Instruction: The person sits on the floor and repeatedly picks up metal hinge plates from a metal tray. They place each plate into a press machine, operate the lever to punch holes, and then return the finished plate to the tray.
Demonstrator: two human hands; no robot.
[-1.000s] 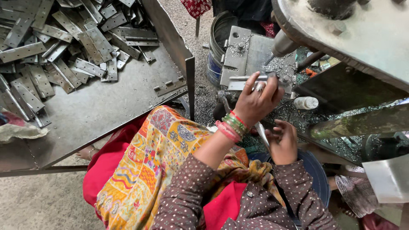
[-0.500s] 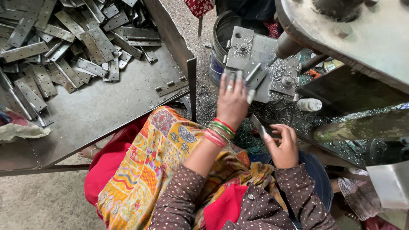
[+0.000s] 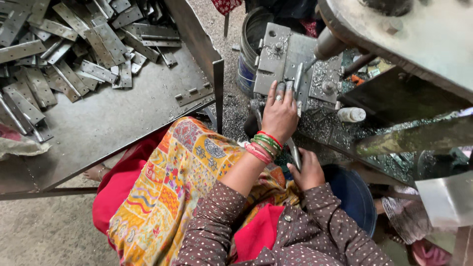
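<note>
i count two hands of mine, one small white bottle [image 3: 351, 115], one blue bucket [image 3: 355, 197], and many metal strips [image 3: 74, 59].

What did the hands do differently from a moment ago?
The left hand moved forward, away from the body, and now presses a narrow metal strip flat on the grey machine plate; earlier it held that piece up in the air. The right hand dropped a little and keeps gripping the lever handle. The pile of metal hinges on the tray stayed as it was.
</note>
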